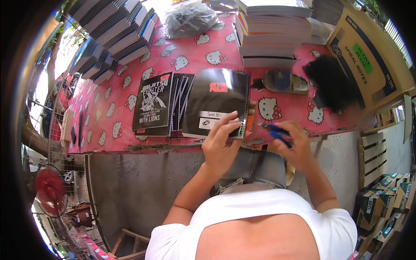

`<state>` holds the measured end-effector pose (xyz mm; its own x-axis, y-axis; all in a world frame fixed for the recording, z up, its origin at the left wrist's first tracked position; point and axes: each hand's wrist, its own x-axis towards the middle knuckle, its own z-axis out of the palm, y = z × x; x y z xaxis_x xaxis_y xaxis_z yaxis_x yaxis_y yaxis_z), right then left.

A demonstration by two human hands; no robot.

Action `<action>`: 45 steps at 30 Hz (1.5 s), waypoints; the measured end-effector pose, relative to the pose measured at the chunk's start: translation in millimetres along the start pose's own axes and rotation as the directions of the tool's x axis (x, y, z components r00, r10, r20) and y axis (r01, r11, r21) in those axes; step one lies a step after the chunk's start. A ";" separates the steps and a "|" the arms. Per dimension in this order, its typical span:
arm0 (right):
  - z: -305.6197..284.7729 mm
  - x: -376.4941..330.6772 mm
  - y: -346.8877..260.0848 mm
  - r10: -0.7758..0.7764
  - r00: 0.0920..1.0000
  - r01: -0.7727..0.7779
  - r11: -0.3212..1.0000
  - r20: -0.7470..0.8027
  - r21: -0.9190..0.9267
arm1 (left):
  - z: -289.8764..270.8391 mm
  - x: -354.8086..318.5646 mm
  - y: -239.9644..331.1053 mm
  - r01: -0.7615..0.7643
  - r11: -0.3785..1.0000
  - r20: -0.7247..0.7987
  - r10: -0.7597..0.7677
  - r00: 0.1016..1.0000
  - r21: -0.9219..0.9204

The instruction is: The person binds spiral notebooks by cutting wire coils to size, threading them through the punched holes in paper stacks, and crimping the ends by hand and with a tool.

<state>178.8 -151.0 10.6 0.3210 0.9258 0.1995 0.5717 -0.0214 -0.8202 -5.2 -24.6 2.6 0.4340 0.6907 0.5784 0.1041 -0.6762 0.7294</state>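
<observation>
A black-covered spiral notebook (221, 95) with a red label and a white label lies at the table's near edge, its bound side to the right. My left hand (222, 145) grips its lower right corner, fingers over the cover; the thumb is partly hidden. Just right of that corner, my right hand (298, 145) is closed around small blue-handled pliers (279, 133), their metal tip pointing toward the binding. To the left sits a small pile of finished-looking notebooks, the top one a black notebook (152, 102) with a white drawing on its cover.
The table (182, 60) wears a pink cartoon-cat cover. Tall paper stacks (273, 34) stand behind, notebook stacks (117, 30) at back left. An oval tray (285, 82), a bundle of black plastic coils (333, 84) and a cardboard box (368, 60) are on the right. A plastic bag (190, 19) lies behind.
</observation>
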 end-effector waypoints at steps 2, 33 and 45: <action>9.5 -5.1 -23.1 -0.258 0.962 0.251 0.965 -0.088 -0.080 | 2.9 0.0 -3.4 -0.039 0.998 -0.054 0.037 0.998 -0.041; 35.3 117.7 43.1 -0.245 0.969 0.241 0.951 0.000 -0.195 | -168.9 201.3 -98.3 -0.353 0.419 0.284 0.220 0.933 0.837; 192.8 163.6 -21.1 0.291 0.874 -0.445 0.801 0.390 0.400 | -245.5 120.2 -252.3 0.972 0.235 0.296 -0.927 0.232 -0.027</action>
<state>73.6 73.7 -42.8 0.1516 0.9499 -0.2733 0.0136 -0.2785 -0.9603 -199.1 291.9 -22.2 0.2687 0.7111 -0.6497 0.4220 0.5194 0.7430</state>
